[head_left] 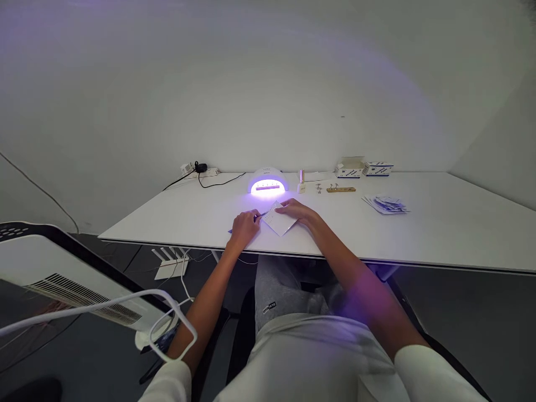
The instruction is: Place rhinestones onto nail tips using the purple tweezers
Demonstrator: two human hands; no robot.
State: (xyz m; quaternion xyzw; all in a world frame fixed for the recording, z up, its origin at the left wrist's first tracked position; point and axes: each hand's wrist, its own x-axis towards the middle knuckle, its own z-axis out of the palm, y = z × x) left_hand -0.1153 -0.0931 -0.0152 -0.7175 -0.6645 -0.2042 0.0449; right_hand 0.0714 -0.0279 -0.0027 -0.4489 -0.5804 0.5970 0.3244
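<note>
A right hand pinches a white card above the surface; at the card's nine o'clock, the left hand has its grip narrow around a slim tool; a lit lamp glows near twelve o'clock.

White table, lit lamp, bottle, boxes, apparently packets

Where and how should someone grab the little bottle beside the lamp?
Probably by its slim upper part, coming from the front right: the bottle stands upright, that part rises narrower than the base, and the lamp sits on its left.
</note>
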